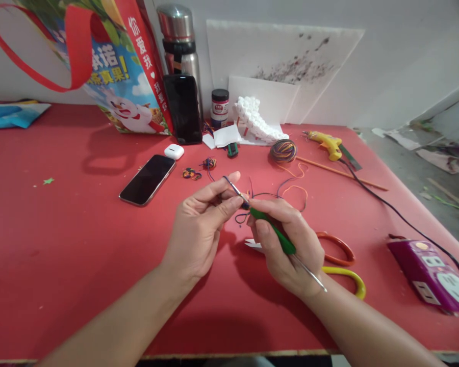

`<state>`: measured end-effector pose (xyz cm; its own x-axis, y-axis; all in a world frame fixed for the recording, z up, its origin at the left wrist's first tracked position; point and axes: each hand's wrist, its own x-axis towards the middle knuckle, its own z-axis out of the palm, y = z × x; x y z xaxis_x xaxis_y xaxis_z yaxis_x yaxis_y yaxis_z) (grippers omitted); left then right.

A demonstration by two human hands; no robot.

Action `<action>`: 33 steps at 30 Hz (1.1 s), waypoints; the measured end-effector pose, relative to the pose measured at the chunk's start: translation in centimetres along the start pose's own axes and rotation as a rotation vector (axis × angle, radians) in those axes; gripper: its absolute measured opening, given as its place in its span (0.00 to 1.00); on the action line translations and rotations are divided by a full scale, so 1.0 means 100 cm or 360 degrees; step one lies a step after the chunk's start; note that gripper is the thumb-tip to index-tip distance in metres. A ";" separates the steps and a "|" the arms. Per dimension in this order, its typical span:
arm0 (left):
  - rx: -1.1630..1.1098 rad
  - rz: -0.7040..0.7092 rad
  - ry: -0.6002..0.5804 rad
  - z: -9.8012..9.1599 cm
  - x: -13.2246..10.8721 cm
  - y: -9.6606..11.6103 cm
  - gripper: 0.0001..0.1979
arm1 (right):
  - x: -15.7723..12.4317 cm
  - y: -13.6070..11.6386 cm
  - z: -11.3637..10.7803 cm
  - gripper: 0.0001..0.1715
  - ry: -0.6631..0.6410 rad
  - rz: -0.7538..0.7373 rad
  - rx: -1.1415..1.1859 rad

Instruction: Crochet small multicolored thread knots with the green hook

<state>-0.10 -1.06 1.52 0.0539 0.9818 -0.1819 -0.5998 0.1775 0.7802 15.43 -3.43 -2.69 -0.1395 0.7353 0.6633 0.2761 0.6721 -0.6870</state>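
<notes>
My right hand (286, 239) grips a crochet hook (273, 232) by its green handle, with one metal end reaching toward my left hand and the other sticking out by my wrist. In a pinch, my left hand (206, 219) holds a small dark piece of yarn work (245, 205), mostly covered by the fingers. Dark yarn runs over the left index finger to the hook's tip. Loose orange and purple yarn (294, 188) trails behind the hands from a multicoloured yarn ball (283, 151). Beneath my right hand lie scissors (346, 280) with orange and yellow handles.
A phone (148, 179), an earbud case (174, 151) and small yarn pieces (192, 174) lie left of centre. Behind stand a gift bag (133, 97), a steel flask (176, 30) and another phone (183, 109). A yellow glue gun (325, 144) and a purple power strip (432, 272) are rightward.
</notes>
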 end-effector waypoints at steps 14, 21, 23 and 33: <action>0.0032 -0.0063 -0.0032 -0.001 -0.001 0.004 0.15 | 0.005 -0.001 -0.003 0.26 -0.0102 -0.0224 -0.0159; 0.0058 0.0016 0.0059 0.004 -0.003 0.000 0.16 | 0.004 -0.004 0.010 0.27 0.0044 -0.0177 -0.0256; -0.0016 -0.0052 0.0018 0.005 -0.003 0.001 0.16 | 0.004 -0.003 0.011 0.29 0.0036 -0.0245 -0.0267; 0.0000 -0.0056 -0.0130 -0.001 -0.001 0.010 0.14 | 0.007 -0.001 0.001 0.26 -0.0033 -0.0310 -0.0134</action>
<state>-0.73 -0.99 2.27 0.1397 0.9772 -0.1598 -0.5963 0.2118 0.7743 15.21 -2.93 -2.16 -0.2173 0.5946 0.7741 0.3204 0.7925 -0.5189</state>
